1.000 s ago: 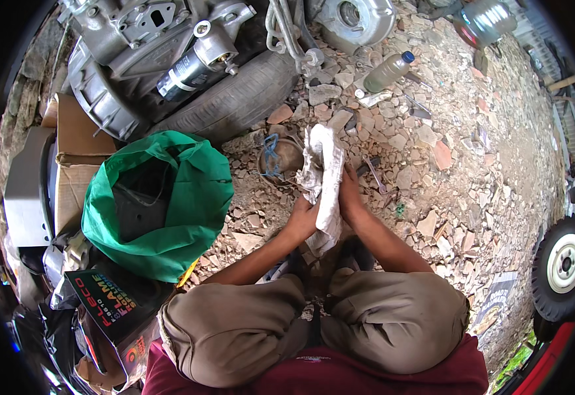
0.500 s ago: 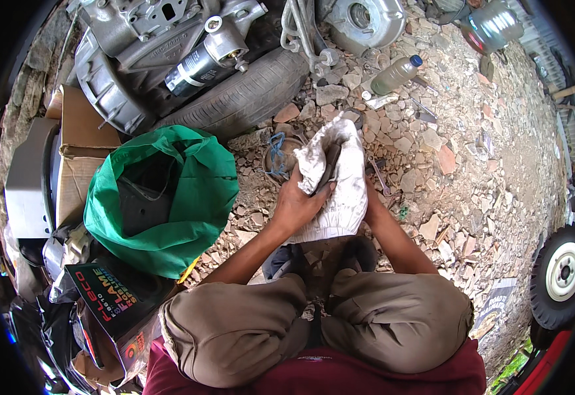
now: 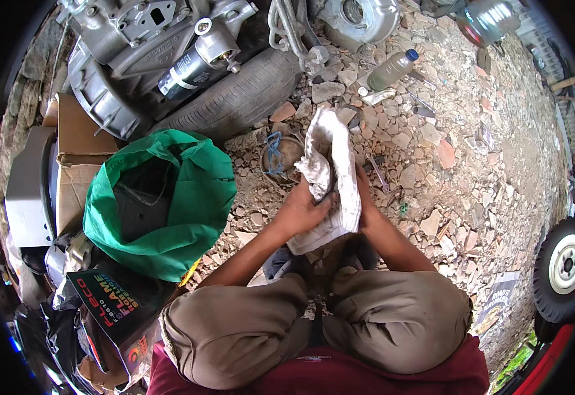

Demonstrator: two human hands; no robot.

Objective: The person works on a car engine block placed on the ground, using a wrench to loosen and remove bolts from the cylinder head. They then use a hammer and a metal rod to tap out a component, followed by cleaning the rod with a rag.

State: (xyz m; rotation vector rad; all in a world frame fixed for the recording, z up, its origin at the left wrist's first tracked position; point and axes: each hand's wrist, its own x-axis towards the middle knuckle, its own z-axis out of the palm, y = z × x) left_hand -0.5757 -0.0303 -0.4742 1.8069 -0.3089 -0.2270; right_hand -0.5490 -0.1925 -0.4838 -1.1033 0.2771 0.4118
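Note:
I squat over stony ground and hold a dirty white rag point(image 3: 332, 172) in front of my knees. My left hand point(image 3: 302, 210) grips the rag's left side, fingers closed into the cloth. My right hand point(image 3: 364, 197) is mostly hidden behind the rag's right edge and presses against it. Whether anything is wrapped inside the cloth cannot be seen. Just beyond the rag a round rusty metal part point(image 3: 281, 157) with a blue cord lies on the stones.
An open green bag point(image 3: 188, 197) sits at my left, cardboard boxes point(image 3: 77, 158) beyond it. An engine point(image 3: 169, 46) rests on a tyre point(image 3: 241, 99) at the top. A plastic bottle point(image 3: 392, 68) and small tools lie on the gravel. A wheel point(image 3: 564, 266) stands at right.
Both hands have bunched the rag and turned it; it went from a narrow hanging strip to a wider bundle held between my hands. The view has shifted slightly.

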